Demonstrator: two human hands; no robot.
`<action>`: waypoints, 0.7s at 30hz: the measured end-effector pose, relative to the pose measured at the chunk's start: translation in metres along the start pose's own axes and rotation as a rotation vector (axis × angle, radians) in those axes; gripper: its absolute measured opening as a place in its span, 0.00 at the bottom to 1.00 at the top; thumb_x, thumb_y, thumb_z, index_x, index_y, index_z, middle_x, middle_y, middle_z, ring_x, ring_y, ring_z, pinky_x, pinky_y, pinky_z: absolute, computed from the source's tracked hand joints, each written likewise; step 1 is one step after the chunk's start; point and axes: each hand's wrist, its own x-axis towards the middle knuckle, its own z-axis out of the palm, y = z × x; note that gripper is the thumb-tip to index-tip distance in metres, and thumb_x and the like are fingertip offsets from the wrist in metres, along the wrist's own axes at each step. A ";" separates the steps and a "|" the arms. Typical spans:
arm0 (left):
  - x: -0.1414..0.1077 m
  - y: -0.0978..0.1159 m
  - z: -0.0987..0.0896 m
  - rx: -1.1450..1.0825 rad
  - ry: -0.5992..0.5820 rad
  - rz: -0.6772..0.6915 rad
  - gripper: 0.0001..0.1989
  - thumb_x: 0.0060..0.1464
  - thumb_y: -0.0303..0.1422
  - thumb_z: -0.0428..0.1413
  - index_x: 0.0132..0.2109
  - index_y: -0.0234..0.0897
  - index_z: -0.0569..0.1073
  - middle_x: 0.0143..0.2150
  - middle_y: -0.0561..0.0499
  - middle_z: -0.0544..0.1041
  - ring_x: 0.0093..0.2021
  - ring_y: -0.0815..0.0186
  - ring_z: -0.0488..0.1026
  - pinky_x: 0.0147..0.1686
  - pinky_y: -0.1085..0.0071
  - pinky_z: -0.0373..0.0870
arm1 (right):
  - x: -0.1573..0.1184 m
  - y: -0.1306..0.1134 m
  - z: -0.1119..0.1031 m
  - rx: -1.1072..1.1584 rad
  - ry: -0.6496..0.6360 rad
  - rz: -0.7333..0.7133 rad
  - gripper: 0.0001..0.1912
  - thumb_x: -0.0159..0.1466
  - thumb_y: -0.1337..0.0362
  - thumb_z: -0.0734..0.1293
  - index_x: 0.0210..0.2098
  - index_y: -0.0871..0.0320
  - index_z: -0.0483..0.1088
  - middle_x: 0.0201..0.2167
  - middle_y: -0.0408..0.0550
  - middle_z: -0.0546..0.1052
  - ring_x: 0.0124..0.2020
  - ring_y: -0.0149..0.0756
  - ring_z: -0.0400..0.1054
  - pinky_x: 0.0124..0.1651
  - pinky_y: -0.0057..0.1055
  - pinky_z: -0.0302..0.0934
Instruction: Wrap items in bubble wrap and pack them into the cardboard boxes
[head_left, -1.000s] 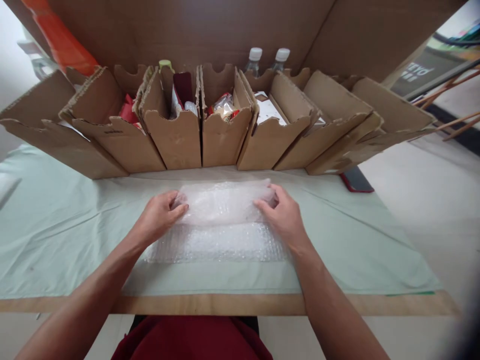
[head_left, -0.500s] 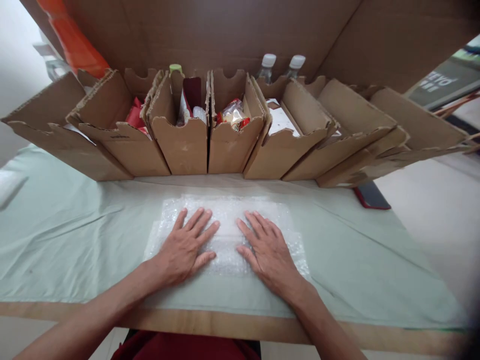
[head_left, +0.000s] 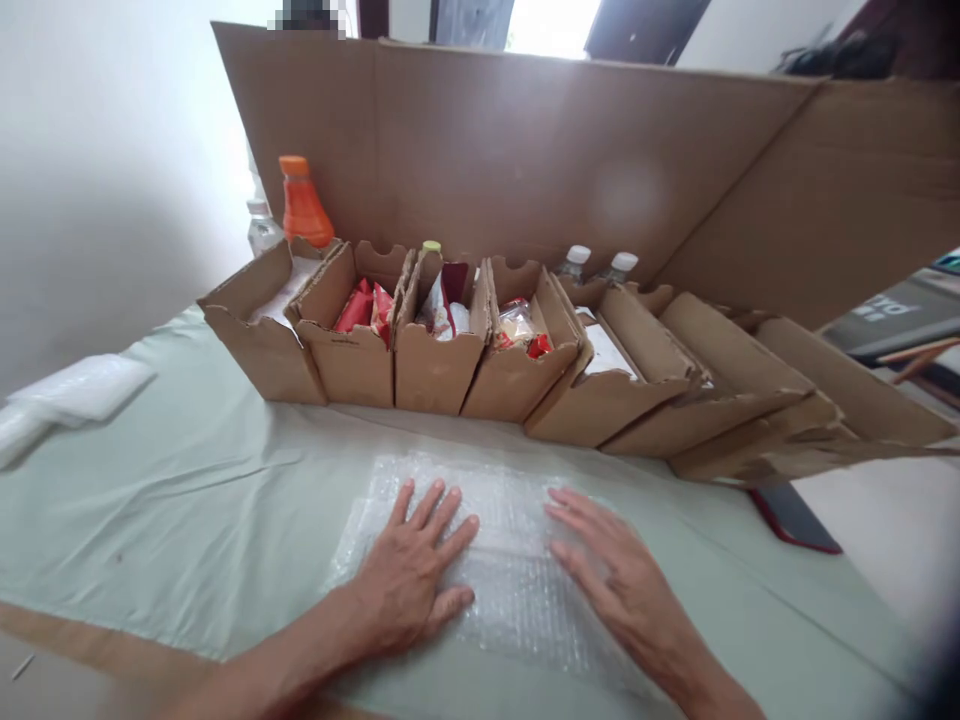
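A sheet of clear bubble wrap (head_left: 510,570) lies spread on the pale green cloth (head_left: 202,520). My left hand (head_left: 416,570) rests on its left part, palm down with the fingers spread. Over the right side of the sheet is my right hand (head_left: 611,565), turned partly on its edge with the fingers stretched out and thumb apart. Whether the right palm touches the wrap cannot be made out. Neither hand grips anything.
Behind the wrap stands a row of cardboard bins (head_left: 442,375), several holding packets. A tall cardboard panel (head_left: 525,160) rises behind, with an orange bottle (head_left: 304,205) and white-capped bottles (head_left: 576,262) before it. Folded plastic wrap (head_left: 90,385) lies left; a dark flat object (head_left: 795,520) right.
The view has tilted up and swung left, showing the panel's top and the orange bottle. My right hand has turned from flat to partly edge-on; my left hand stays on the wrap.
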 end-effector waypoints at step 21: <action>0.008 -0.009 0.028 -0.085 0.499 0.044 0.21 0.56 0.40 0.58 0.54 0.35 0.74 0.63 0.34 0.74 0.70 0.37 0.61 0.63 0.29 0.58 | 0.392 -0.052 0.016 -0.633 -0.498 -0.077 0.03 0.55 0.64 0.72 0.28 0.57 0.79 0.31 0.54 0.81 0.39 0.48 0.75 0.44 0.39 0.63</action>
